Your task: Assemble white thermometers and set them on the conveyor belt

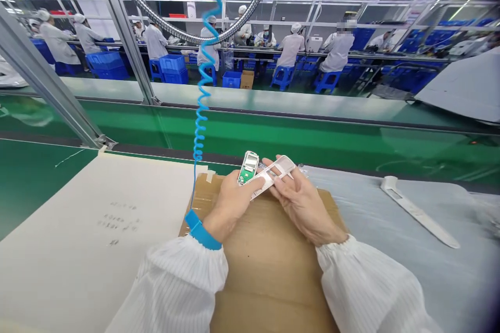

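Writing on the white paper sheet is too faint to read, and no brand shows anywhere. Over the cardboard, the left hand is closed around a green circuit board with a small display. The right hand pinches a white plastic shell just beside it, fingers partly covering it. A blue wrist strap trails a coiled cord. Another shell lies well apart.
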### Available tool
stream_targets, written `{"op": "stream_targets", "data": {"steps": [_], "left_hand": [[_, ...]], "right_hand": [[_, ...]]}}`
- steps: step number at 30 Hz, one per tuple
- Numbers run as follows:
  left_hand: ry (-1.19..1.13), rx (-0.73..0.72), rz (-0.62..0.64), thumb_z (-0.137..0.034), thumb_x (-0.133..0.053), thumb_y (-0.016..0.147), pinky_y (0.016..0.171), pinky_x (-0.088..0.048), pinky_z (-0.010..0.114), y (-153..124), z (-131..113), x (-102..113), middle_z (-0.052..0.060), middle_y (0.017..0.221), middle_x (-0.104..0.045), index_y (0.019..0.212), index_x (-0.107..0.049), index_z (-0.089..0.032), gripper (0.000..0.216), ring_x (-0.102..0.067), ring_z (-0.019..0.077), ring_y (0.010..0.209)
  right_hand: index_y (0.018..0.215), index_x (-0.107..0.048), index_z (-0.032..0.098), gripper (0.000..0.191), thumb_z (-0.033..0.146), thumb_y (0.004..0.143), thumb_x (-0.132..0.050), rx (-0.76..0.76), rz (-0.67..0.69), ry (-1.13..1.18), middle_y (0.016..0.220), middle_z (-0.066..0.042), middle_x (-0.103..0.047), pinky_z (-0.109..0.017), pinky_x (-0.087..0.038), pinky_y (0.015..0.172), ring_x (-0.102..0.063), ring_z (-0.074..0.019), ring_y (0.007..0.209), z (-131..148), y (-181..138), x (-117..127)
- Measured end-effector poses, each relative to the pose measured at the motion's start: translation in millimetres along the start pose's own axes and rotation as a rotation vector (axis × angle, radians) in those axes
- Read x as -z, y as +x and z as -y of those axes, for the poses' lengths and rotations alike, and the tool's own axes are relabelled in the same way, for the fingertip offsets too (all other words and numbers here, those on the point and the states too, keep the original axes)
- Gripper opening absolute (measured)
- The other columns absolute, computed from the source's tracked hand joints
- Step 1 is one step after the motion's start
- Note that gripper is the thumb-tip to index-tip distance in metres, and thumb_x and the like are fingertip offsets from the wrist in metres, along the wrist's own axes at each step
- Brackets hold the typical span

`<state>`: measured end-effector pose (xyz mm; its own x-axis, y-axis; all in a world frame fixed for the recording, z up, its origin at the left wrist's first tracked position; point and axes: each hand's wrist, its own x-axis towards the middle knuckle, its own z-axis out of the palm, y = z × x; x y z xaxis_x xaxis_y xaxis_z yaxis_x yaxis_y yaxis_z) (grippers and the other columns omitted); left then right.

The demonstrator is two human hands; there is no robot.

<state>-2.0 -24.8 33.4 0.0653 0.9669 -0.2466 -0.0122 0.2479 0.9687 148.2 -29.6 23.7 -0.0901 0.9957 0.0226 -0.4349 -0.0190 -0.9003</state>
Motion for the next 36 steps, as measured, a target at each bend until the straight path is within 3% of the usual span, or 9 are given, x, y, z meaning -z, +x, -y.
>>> {"op": "stream_targets", "data": {"steps": [4, 9, 13, 21, 26, 29, 32, 34, 36], "left_hand": [[0.000, 0.035, 0.089, -0.051, -0.071, 0.079, 0.057, -0.037, 0.023, 4.3, 2.5, 4.0, 0.003, 0.083, -0.066, 0.097, -0.066, -0.018, 0.038, -0.054, 0.0117, 0.064], [0.190, -0.188, -0.182, -0.057, -0.034, 0.099, 0.066, -0.043, 0.029, 11.5, 8.5, 6.5, 0.006, 0.092, -0.070, 0.109, -0.064, -0.021, 0.048, -0.060, 0.0174, 0.076], [0.310, -0.418, -0.066, -0.043, -0.051, 0.096, 0.085, -0.046, 0.030, 3.3, 7.1, 2.0, 0.003, 0.114, -0.068, 0.125, -0.060, -0.027, 0.034, -0.062, 0.0193, 0.100], [0.431, -0.455, 0.059, -0.034, -0.058, 0.093, 0.090, -0.046, 0.029, -10.2, 3.3, -7.8, 0.001, 0.118, -0.069, 0.119, -0.062, -0.026, 0.028, -0.064, 0.0188, 0.104], [0.756, -0.439, 0.052, -0.042, -0.030, 0.103, 0.076, -0.045, 0.033, -21.2, -3.2, -14.3, 0.005, 0.102, -0.072, 0.127, -0.058, -0.026, 0.040, -0.067, 0.0235, 0.090], [0.901, -0.442, 0.158, -0.053, -0.035, 0.100, 0.070, -0.043, 0.033, -27.7, -2.9, -18.6, 0.007, 0.099, -0.073, 0.127, -0.060, -0.027, 0.044, -0.068, 0.0275, 0.084], [0.994, -0.480, 0.278, -0.063, -0.047, 0.092, 0.068, -0.044, 0.035, -32.0, 0.5, -23.9, 0.013, 0.091, -0.073, 0.123, -0.063, -0.022, 0.054, -0.068, 0.0314, 0.078], [1.010, -0.500, 0.276, -0.065, -0.048, 0.090, 0.069, -0.045, 0.036, -33.4, 1.9, -26.6, 0.014, 0.084, -0.072, 0.118, -0.066, -0.020, 0.056, -0.067, 0.0318, 0.074], [1.003, -0.491, 0.219, -0.066, -0.050, 0.089, 0.072, -0.045, 0.037, -32.3, 2.1, -26.0, 0.013, 0.080, -0.071, 0.110, -0.068, -0.019, 0.054, -0.067, 0.0309, 0.072]], "right_hand": [[0.127, -0.058, 0.031, 0.041, 0.035, 0.088, -0.072, 0.029, 0.071, -0.043, 0.132, -0.004, -0.066, -0.041, -0.046, 0.109, -0.063, -0.0200, 0.119, 3.3, -4.1, 17.1], [0.120, -0.063, 0.028, 0.040, 0.037, 0.083, -0.076, 0.042, -0.013, -0.049, 0.121, -0.004, -0.071, -0.042, -0.044, 0.110, -0.065, -0.0203, 0.114, 0.7, 0.2, 26.6], [0.118, -0.065, 0.026, 0.045, 0.039, 0.078, -0.080, 0.059, -0.093, -0.088, 0.122, -0.005, -0.071, -0.045, -0.043, 0.111, -0.065, -0.0234, 0.116, -1.3, 1.8, 27.1], [0.119, -0.066, 0.025, 0.051, 0.039, 0.074, -0.084, 0.054, -0.096, -0.035, 0.126, -0.007, -0.069, -0.045, -0.039, 0.114, -0.060, -0.0258, 0.124, 0.5, 0.0, 22.3], [0.107, -0.069, 0.023, 0.040, 0.054, 0.082, -0.072, -0.059, -0.188, 0.061, 0.114, -0.004, -0.073, -0.039, -0.050, 0.102, -0.066, -0.0215, 0.109, 9.3, -4.5, 12.1], [0.093, -0.068, 0.024, 0.044, 0.067, 0.087, -0.057, -0.125, -0.207, 0.258, 0.092, -0.001, -0.074, -0.037, -0.054, 0.094, -0.069, -0.0192, 0.095, 13.5, -7.2, 9.4], [0.067, -0.057, 0.025, 0.045, 0.066, 0.085, -0.059, -0.202, -0.225, 0.387, 0.047, 0.006, -0.049, -0.038, -0.056, 0.082, -0.056, -0.0150, 0.052, 15.7, -8.4, 14.5], [0.059, -0.050, 0.025, 0.047, 0.064, 0.084, -0.059, -0.223, -0.202, 0.399, 0.039, 0.008, -0.033, -0.040, -0.056, 0.079, -0.041, -0.0128, 0.040, 17.7, -8.5, 18.5], [0.062, -0.051, 0.025, 0.046, 0.064, 0.085, -0.059, -0.205, -0.163, 0.380, 0.042, 0.008, -0.034, -0.041, -0.055, 0.082, -0.042, -0.0133, 0.043, 20.0, -8.2, 19.2]]}}
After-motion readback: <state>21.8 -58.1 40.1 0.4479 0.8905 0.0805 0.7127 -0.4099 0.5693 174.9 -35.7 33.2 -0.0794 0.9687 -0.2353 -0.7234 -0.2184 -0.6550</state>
